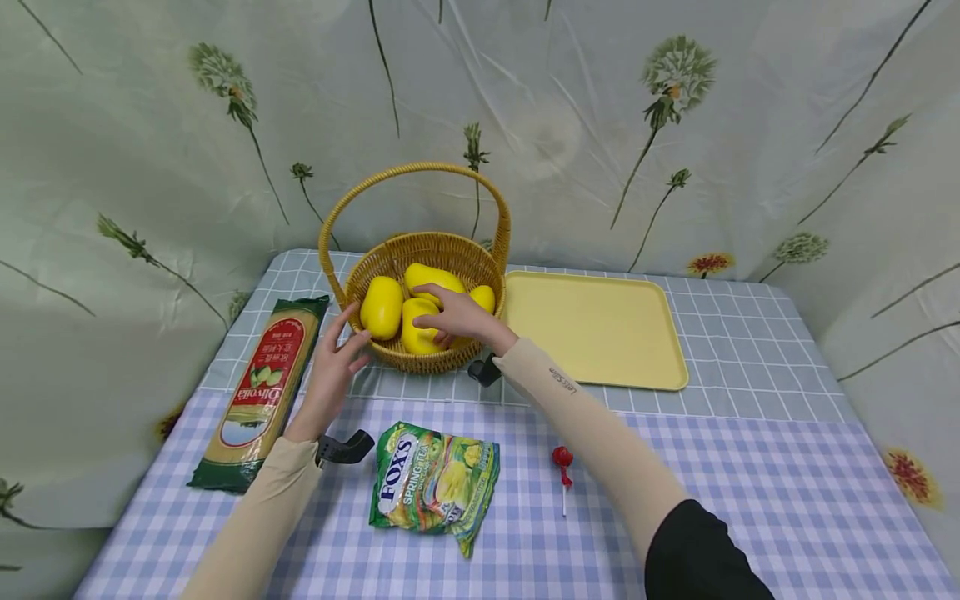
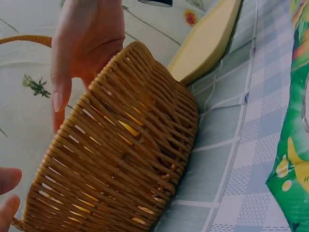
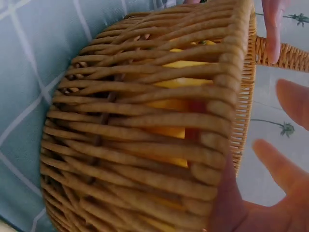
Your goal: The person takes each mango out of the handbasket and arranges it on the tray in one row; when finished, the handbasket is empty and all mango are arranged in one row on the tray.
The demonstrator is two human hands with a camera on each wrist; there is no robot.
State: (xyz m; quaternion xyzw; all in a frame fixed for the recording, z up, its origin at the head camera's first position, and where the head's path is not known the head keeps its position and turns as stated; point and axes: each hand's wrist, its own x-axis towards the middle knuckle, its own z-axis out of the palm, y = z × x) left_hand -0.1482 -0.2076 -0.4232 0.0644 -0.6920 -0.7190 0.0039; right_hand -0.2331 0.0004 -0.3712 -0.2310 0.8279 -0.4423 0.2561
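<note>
A brown wicker basket (image 1: 431,363) with a tall arched handle holds several smooth yellow fruits, mango-like in shape. One yellow fruit (image 1: 382,308) lies at the left of the basket, another (image 1: 418,327) at its front middle. Over the basket's front right rim reaches my right hand (image 1: 467,317), fingers spread above the fruits, part of it down inside behind the weave. At the front left rim is my left hand (image 1: 333,375), with loosely extended fingers close to the wicker. In the left wrist view only its fingertips (image 2: 8,183) show beside the basket.
A yellow tray (image 1: 592,329) lies right of the basket. On the left is a long green-ended pasta packet (image 1: 258,396). Nearer the front are a green candy bag (image 1: 435,483) and a red lollipop (image 1: 562,457). A floral curtain hangs behind the table.
</note>
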